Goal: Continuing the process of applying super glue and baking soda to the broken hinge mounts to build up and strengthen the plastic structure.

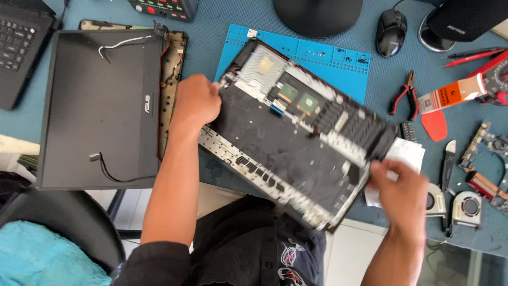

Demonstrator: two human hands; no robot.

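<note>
An opened black laptop base (296, 143) lies tilted across the desk's front edge, its inner side up, showing metal plates and small boards. My left hand (196, 103) grips its upper left edge. On its right edge, beside a white paper (410, 153), my right hand (402, 185) has hold of the lower right corner. Part of the base hangs over my lap.
A black laptop lid (100, 106) with loose cables lies at left. A blue work mat (317, 55) sits behind the base. Red-handled pliers (405, 95), a mouse (391, 32), small fans (465, 206), circuit parts and another laptop (18, 47) surround the desk.
</note>
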